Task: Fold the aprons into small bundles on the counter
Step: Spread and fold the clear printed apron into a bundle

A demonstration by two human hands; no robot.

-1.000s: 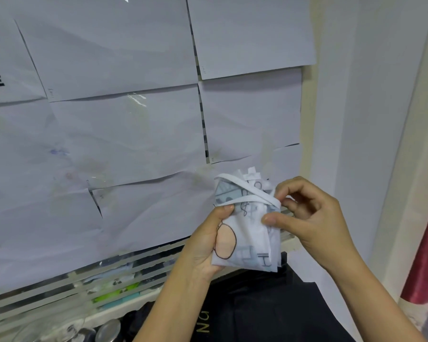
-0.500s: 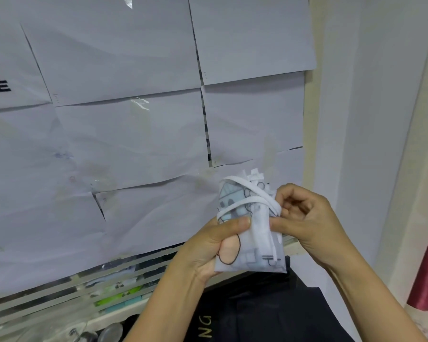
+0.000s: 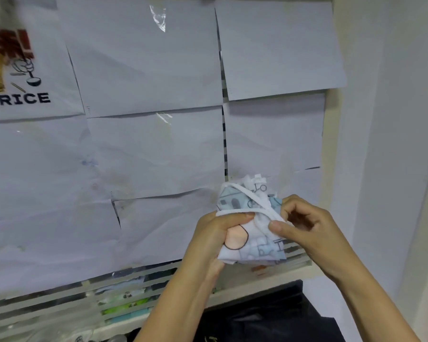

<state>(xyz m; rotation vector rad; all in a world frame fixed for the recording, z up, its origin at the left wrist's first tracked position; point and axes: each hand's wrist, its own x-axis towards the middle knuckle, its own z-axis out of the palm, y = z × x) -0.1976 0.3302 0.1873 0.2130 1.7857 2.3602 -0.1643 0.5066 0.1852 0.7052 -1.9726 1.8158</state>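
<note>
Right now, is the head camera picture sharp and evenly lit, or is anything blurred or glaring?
Head view: light is soft and even; the left hand, right hand and apron look fairly sharp; the poster at far left is smeared near its top; tape on the paper shows glare.

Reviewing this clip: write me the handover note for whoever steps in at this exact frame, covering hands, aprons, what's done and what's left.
Left hand: grips the printed apron bundle, thumb across its front, holding it up in front of the papered wall.
Right hand: pinches the white strap at the bundle's right edge.
Done: this apron is folded small, with the strap wound round its top.
Left: probably tuck or tie off the strap end, then set the bundle down. A black cloth lies loose below the hands; it may be another apron to fold, but I cannot tell.
</note>
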